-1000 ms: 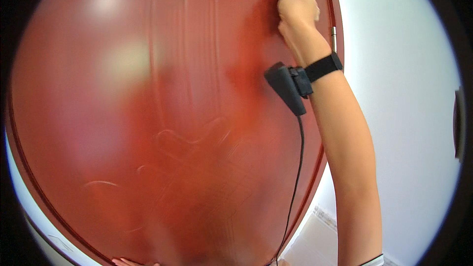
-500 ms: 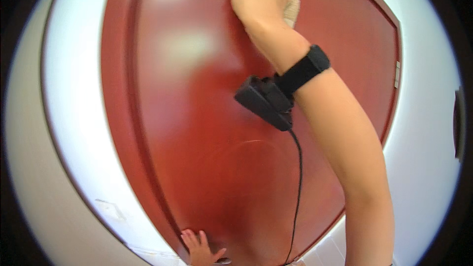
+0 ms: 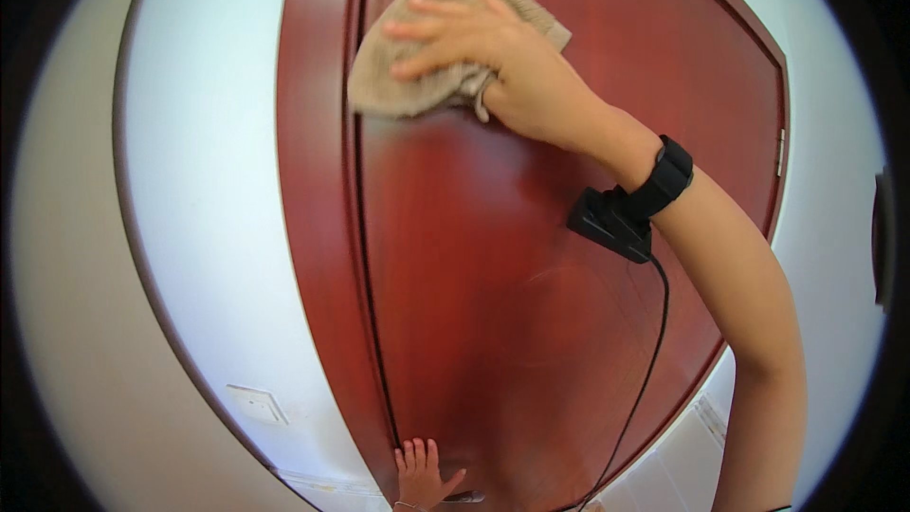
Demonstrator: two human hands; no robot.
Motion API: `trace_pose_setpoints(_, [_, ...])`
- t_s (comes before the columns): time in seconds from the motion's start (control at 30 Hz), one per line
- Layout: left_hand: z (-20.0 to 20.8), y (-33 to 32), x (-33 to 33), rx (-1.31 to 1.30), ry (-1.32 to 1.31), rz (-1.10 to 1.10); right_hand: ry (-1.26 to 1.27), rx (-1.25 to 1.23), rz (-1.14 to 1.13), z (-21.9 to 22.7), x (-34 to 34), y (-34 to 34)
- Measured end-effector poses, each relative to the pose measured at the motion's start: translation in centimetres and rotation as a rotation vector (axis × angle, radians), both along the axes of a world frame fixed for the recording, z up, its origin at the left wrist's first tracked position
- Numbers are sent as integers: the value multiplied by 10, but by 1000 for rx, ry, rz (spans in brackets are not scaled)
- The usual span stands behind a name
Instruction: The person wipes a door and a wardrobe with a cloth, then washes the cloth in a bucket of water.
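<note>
A tan cloth (image 3: 379, 81) lies spread against the upper left part of a dark red wooden door (image 3: 474, 275). My right hand (image 3: 474, 47) presses it there, fingers stretched over it, with the cloth's folds bunched by the palm; the thumb is partly hidden. Low on the door, beside its left edge, my left hand (image 3: 424, 476) rests with fingers apart and holds nothing. A metal door handle (image 3: 464, 496) shows just right of that hand, mostly cut off by the lower rim.
A black strapped device (image 3: 616, 223) on my right wrist trails a thin cable (image 3: 654, 360) down in front of the door. The door frame (image 3: 318, 180) meets a white wall (image 3: 218, 180) bearing a wall socket plate (image 3: 257, 405). A hinge (image 3: 781, 154) sits at the right edge.
My right hand has swept the cloth left and down across the door, its fingers now spread wider. The view has shifted; my left hand stays low by the door's edge.
</note>
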State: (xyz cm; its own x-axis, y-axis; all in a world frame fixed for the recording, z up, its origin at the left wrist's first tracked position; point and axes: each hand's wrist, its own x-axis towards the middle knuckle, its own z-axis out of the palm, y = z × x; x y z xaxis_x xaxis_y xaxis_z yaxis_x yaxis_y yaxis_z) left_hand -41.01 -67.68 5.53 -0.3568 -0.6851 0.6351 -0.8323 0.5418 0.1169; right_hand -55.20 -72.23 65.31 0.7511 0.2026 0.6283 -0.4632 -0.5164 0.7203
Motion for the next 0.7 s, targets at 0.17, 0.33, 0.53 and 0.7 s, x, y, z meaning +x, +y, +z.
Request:
trace_pose_setpoints(0.17, [-16, 1, 20, 16, -49, 78, 211, 228, 23, 3, -6, 25])
trace_pose_setpoints(0.33, [-26, 15, 88, -86, -162, 246, 90, 247, 156, -9, -2, 26])
trace_pose_setpoints(0.53, [2, -18, 10, -169, -36, 429, -89, 144, 147, 8, -175, -5])
trace_pose_setpoints(0.7, [-5, -39, 31, -67, -84, 450, -284, 136, 70, -23, -265, -12])
